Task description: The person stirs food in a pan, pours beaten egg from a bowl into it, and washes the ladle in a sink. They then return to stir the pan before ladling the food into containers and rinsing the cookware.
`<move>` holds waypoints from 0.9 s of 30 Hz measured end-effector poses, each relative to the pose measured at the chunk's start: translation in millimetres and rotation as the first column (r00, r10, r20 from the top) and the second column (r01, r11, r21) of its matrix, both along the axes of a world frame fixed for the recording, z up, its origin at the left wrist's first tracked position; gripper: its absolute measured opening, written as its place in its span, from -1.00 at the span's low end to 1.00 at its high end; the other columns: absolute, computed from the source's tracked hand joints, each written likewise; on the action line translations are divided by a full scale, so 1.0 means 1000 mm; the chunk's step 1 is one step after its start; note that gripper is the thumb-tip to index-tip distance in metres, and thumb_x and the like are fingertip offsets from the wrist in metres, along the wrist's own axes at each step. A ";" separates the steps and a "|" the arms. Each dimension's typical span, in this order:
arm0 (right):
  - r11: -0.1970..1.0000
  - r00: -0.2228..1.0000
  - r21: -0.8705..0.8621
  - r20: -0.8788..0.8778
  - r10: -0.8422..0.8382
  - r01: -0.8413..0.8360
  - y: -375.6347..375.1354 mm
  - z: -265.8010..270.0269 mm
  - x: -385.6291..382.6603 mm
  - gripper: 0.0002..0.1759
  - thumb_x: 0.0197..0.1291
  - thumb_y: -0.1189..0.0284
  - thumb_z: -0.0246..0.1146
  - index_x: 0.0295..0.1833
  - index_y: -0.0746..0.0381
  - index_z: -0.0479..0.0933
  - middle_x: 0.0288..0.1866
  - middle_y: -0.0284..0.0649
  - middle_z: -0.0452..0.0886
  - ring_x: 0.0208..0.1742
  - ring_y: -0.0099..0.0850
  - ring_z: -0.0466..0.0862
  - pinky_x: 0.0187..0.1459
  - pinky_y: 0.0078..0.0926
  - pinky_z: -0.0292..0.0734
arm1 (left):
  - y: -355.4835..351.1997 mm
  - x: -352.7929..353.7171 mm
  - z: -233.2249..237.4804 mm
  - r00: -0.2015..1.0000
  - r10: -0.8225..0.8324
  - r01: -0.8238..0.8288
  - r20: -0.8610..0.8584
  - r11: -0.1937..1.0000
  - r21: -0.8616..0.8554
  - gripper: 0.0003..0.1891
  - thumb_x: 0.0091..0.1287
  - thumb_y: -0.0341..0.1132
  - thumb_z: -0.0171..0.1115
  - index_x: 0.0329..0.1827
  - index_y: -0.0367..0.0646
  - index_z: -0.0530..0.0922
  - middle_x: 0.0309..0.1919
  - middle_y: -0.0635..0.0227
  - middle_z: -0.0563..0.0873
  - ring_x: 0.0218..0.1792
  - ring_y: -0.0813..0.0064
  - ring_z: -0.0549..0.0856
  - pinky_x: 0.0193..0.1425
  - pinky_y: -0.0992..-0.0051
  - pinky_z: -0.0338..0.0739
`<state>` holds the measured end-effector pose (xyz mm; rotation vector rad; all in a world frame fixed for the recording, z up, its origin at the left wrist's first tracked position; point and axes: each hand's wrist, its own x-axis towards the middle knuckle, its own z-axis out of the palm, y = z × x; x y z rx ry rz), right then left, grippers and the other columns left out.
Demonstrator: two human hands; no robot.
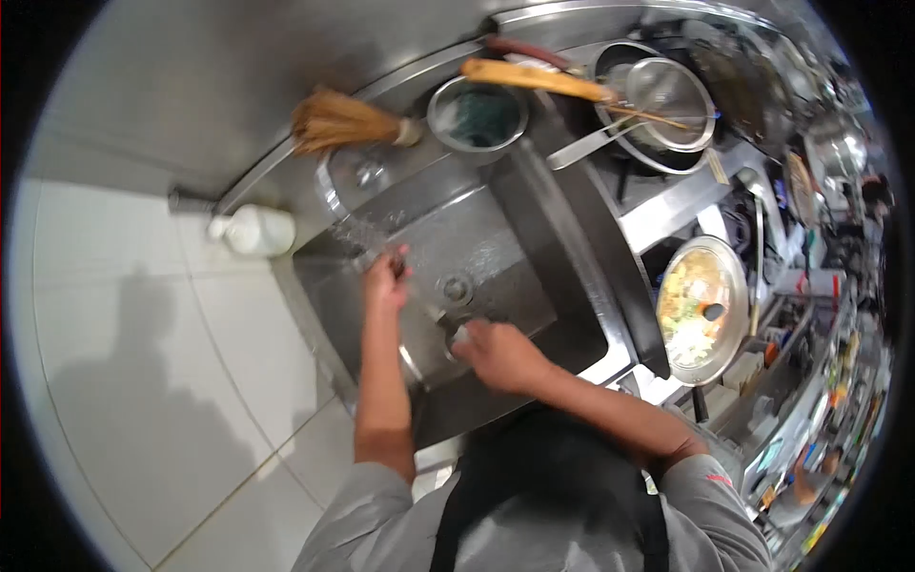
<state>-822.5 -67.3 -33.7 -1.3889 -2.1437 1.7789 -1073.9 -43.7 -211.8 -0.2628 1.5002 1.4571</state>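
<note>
Both hands are over a stainless steel sink [519, 257]. My left hand [385, 281] is closed round a dark end of something, close to splashing water [357, 232] at the sink's far left. A thin, blurred length runs from it toward my right hand [500, 356]. The fingers of my right hand are closed on a small whitish thing, low over the basin, with a dark piece beside the fingertips. I cannot tell what kind of thing either hand holds. The drain [456, 288] shows between the hands.
A straw brush [343, 122] and a metal pot [477, 114] with dark green contents stand behind the sink. A white plastic bottle [257, 231] is at left. On the stove at right are a strainer [670, 105] over a pan and a lidded pan [703, 310] of food.
</note>
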 end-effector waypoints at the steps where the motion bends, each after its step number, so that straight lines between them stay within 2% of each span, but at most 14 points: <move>1: 0.999 0.999 0.047 -0.032 0.008 -0.007 -0.001 -0.002 0.009 -0.58 0.42 0.20 0.23 0.00 0.41 0.60 -0.12 0.28 0.71 0.02 0.28 0.69 0.09 0.10 0.58 | -0.001 -0.001 0.000 0.971 -0.125 0.127 -0.206 0.992 -0.006 -0.80 0.59 -0.23 0.22 0.06 -0.17 0.62 -0.26 0.35 0.80 -0.39 0.52 0.70 -0.38 0.44 0.54; 4: 1.000 0.995 0.001 -0.098 0.027 -0.027 0.001 -0.012 0.029 -0.57 0.39 0.21 0.27 0.10 0.39 0.61 -0.12 0.24 0.73 0.01 0.24 0.72 0.08 0.11 0.59 | 0.001 -0.004 0.018 0.742 -0.340 0.282 -0.578 0.940 -0.191 -0.74 0.60 -0.24 0.22 0.19 -0.17 0.65 -0.17 0.30 0.79 -0.16 0.41 0.76 -0.17 0.41 0.68; 5: 0.997 0.999 0.072 -0.030 0.017 -0.015 0.000 -0.004 0.026 -0.60 0.40 0.22 0.26 0.04 0.39 0.58 -0.20 0.25 0.71 -0.06 0.26 0.71 0.00 0.14 0.58 | 0.004 -0.001 0.025 0.702 -0.338 0.307 -0.627 0.938 -0.162 -0.72 0.62 -0.26 0.18 0.25 -0.19 0.61 -0.14 0.30 0.76 -0.18 0.41 0.75 -0.09 0.39 0.67; 6: 0.990 0.999 0.141 0.035 0.011 -0.016 -0.001 0.005 0.022 -0.62 0.42 0.23 0.25 -0.02 0.40 0.54 -0.27 0.26 0.69 -0.13 0.28 0.71 -0.08 0.17 0.57 | 0.007 -0.009 0.005 0.647 -0.323 0.427 -0.691 0.904 -0.024 -0.70 0.62 -0.29 0.09 0.28 -0.22 0.57 0.09 0.22 0.75 0.05 0.35 0.71 0.12 0.33 0.60; 7: 0.984 1.000 0.175 0.001 -0.010 0.009 -0.002 0.014 0.022 -0.64 0.41 0.25 0.25 -0.01 0.39 0.53 -0.29 0.27 0.68 -0.14 0.29 0.71 -0.07 0.17 0.58 | 0.012 -0.010 -0.001 0.165 -0.305 0.399 -0.938 0.890 -0.220 -0.67 0.58 -0.37 0.11 0.35 -0.12 0.56 0.16 0.15 0.73 0.15 0.21 0.70 0.27 0.22 0.55; 9: 0.972 0.999 0.230 -0.028 -0.039 0.044 -0.003 0.030 0.029 -0.66 0.39 0.30 0.25 0.03 0.38 0.51 -0.31 0.24 0.70 -0.17 0.22 0.74 -0.12 0.13 0.63 | 0.022 -0.003 0.023 0.337 -0.383 0.458 -0.860 0.865 -0.205 -0.58 0.51 -0.44 0.11 0.42 -0.12 0.52 0.29 0.06 0.65 0.30 0.14 0.62 0.39 0.14 0.48; 11: 0.952 0.992 0.302 0.129 0.014 -0.052 -0.003 0.039 0.045 -0.68 0.38 0.32 0.24 0.03 0.38 0.50 -0.31 0.18 0.72 -0.20 0.16 0.76 -0.17 0.09 0.65 | 0.021 -0.042 0.003 -0.033 -0.419 0.419 -0.907 0.818 -0.393 -0.49 0.46 -0.48 0.10 0.49 -0.17 0.46 0.37 0.04 0.60 0.40 0.14 0.56 0.44 0.14 0.45; 13: 0.912 0.971 0.397 0.238 0.009 -0.106 -0.011 0.037 0.065 -0.67 0.36 0.34 0.23 0.05 0.38 0.49 -0.32 0.09 0.75 -0.25 0.05 0.80 -0.25 0.02 0.68 | 0.044 -0.034 0.036 -0.034 -0.357 0.403 -0.933 0.850 -0.340 -0.41 0.41 -0.50 0.09 0.56 -0.21 0.39 0.44 0.03 0.54 0.48 0.12 0.50 0.49 0.15 0.41; 14: 0.907 0.970 0.408 0.242 0.002 -0.103 -0.014 0.032 0.078 -0.68 0.35 0.35 0.23 0.05 0.37 0.50 -0.32 0.08 0.76 -0.24 0.05 0.80 -0.24 0.02 0.68 | 0.049 -0.027 0.060 0.155 -0.290 0.418 -0.944 0.886 -0.204 -0.37 0.40 -0.51 0.08 0.58 -0.23 0.35 0.47 0.03 0.51 0.51 0.11 0.47 0.52 0.16 0.39; 16: 0.898 0.967 0.426 0.256 -0.008 -0.106 -0.019 0.027 0.106 -0.71 0.34 0.36 0.22 0.04 0.35 0.51 -0.31 0.06 0.76 -0.23 0.05 0.80 -0.23 0.01 0.68 | 0.064 -0.020 0.076 0.355 -0.271 0.457 -0.895 0.885 -0.087 -0.30 0.37 -0.52 0.07 0.64 -0.22 0.27 0.53 0.02 0.45 0.57 0.07 0.41 0.57 0.17 0.33; 18: 0.904 0.964 0.401 0.265 0.038 -0.146 -0.031 0.034 0.131 -0.71 0.28 0.44 0.22 0.06 0.34 0.57 -0.32 0.06 0.76 -0.24 0.05 0.81 -0.24 0.00 0.69 | 0.082 -0.054 0.045 0.371 -0.373 0.548 -0.850 0.827 -0.124 -0.23 0.34 -0.55 0.07 0.69 -0.18 0.19 0.59 0.01 0.38 0.61 0.03 0.36 0.63 0.18 0.27; 22: 0.914 0.965 0.378 0.256 0.053 -0.150 -0.061 0.047 0.172 -0.71 0.25 0.47 0.22 0.06 0.29 0.61 -0.31 0.05 0.77 -0.23 0.05 0.81 -0.23 0.00 0.69 | 0.080 -0.028 0.062 -0.022 -0.569 0.444 -0.822 0.731 -0.518 -0.14 0.36 -0.47 0.28 0.73 -0.17 0.12 0.66 -0.06 0.25 0.66 -0.02 0.23 0.72 0.20 0.15; 25: 0.905 0.963 0.391 0.261 0.067 -0.169 -0.081 0.060 0.196 -0.73 0.31 0.43 0.23 0.08 0.26 0.62 -0.29 0.05 0.77 -0.20 0.06 0.80 -0.19 0.03 0.69 | 0.062 0.010 0.074 -0.348 -0.561 0.374 -0.751 0.652 -0.660 -0.16 0.34 -0.28 0.42 0.67 -0.22 0.25 0.68 -0.06 0.19 0.69 -0.05 0.13 0.70 0.08 0.18; 27: 0.914 0.969 0.370 0.234 0.084 -0.169 -0.093 0.068 0.211 -0.70 0.34 0.38 0.25 0.11 0.25 0.61 -0.27 0.05 0.77 -0.19 0.07 0.79 -0.16 0.03 0.67 | 0.046 0.054 0.129 -0.483 -0.772 0.212 -0.412 0.353 -0.911 -0.20 0.33 -0.16 0.45 0.63 -0.12 0.35 0.70 -0.04 0.13 0.72 -0.07 0.04 0.68 -0.08 0.18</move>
